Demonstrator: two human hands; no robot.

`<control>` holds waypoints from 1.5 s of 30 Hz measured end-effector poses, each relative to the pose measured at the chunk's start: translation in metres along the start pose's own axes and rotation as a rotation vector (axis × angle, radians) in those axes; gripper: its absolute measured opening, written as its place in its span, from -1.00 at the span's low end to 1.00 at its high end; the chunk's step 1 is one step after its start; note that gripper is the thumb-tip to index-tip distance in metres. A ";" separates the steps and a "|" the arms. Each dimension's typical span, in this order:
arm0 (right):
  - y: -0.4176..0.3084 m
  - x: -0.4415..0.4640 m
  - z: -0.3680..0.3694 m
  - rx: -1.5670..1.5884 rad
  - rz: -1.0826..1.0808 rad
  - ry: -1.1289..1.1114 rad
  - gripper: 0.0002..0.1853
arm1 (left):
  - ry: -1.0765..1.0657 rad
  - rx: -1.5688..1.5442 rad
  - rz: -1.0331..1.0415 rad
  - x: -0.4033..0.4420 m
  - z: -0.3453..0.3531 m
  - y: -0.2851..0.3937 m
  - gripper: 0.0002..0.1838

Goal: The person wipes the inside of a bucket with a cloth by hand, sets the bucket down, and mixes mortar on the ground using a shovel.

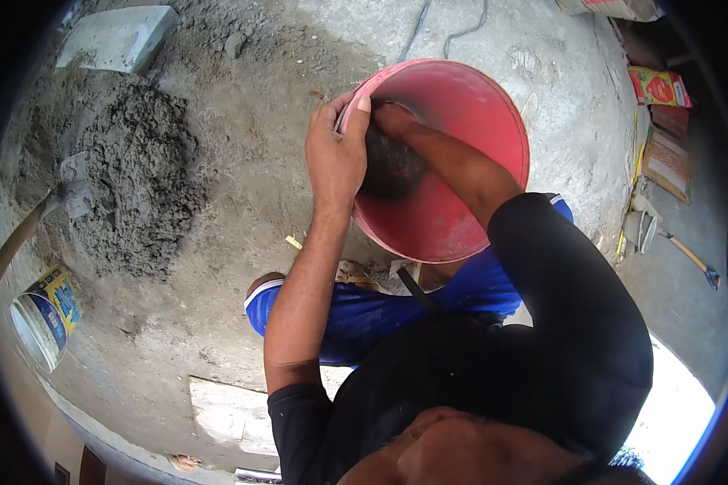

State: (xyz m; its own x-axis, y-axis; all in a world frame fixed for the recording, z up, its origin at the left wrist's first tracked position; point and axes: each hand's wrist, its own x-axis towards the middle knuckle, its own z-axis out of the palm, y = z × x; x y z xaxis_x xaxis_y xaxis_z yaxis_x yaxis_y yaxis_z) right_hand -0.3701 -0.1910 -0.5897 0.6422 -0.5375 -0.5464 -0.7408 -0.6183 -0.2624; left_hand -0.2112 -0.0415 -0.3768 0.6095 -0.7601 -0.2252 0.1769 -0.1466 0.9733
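A large red bucket [469, 218] stands tilted in front of my knees, its mouth facing up toward me. My left hand [341, 149] grips the rim on the left side, thumb over the edge and fingers along the outside. Deep inside, my right hand [396, 121] reaches to the far left part of the inner wall, near the dark, wet-looking bottom [390, 166]. Shadow hides the fingers of that hand, and I cannot see whether it holds anything.
A heap of wet grey mortar [141, 178] lies on the left with a shovel [77, 186] in it. Close by are a white-and-yellow pail [44, 315], a pale slab [117, 39] and a board [230, 412]. A wooden-handled tool [692, 257] lies at right.
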 end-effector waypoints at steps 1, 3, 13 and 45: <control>-0.002 0.007 0.007 0.019 -0.023 0.017 -0.67 | -0.002 -0.020 0.015 0.003 0.000 0.001 -0.56; -0.011 -0.008 0.047 0.014 -0.087 -0.042 -0.65 | -0.004 -0.004 0.007 0.002 -0.002 0.005 -0.56; -0.020 0.020 -0.012 0.065 -0.002 -0.212 -0.63 | 0.000 0.034 -0.018 0.000 -0.001 0.006 -0.52; -0.066 -0.035 -0.045 -0.782 -0.600 -0.787 -0.55 | 0.007 0.010 0.018 0.004 0.000 0.003 -0.57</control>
State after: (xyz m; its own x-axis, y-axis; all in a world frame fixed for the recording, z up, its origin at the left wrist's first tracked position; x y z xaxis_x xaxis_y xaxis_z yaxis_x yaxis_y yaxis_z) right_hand -0.3348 -0.1569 -0.5174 0.3461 0.2650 -0.9000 0.1136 -0.9641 -0.2402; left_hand -0.2081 -0.0450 -0.3746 0.6179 -0.7581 -0.2084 0.1581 -0.1398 0.9775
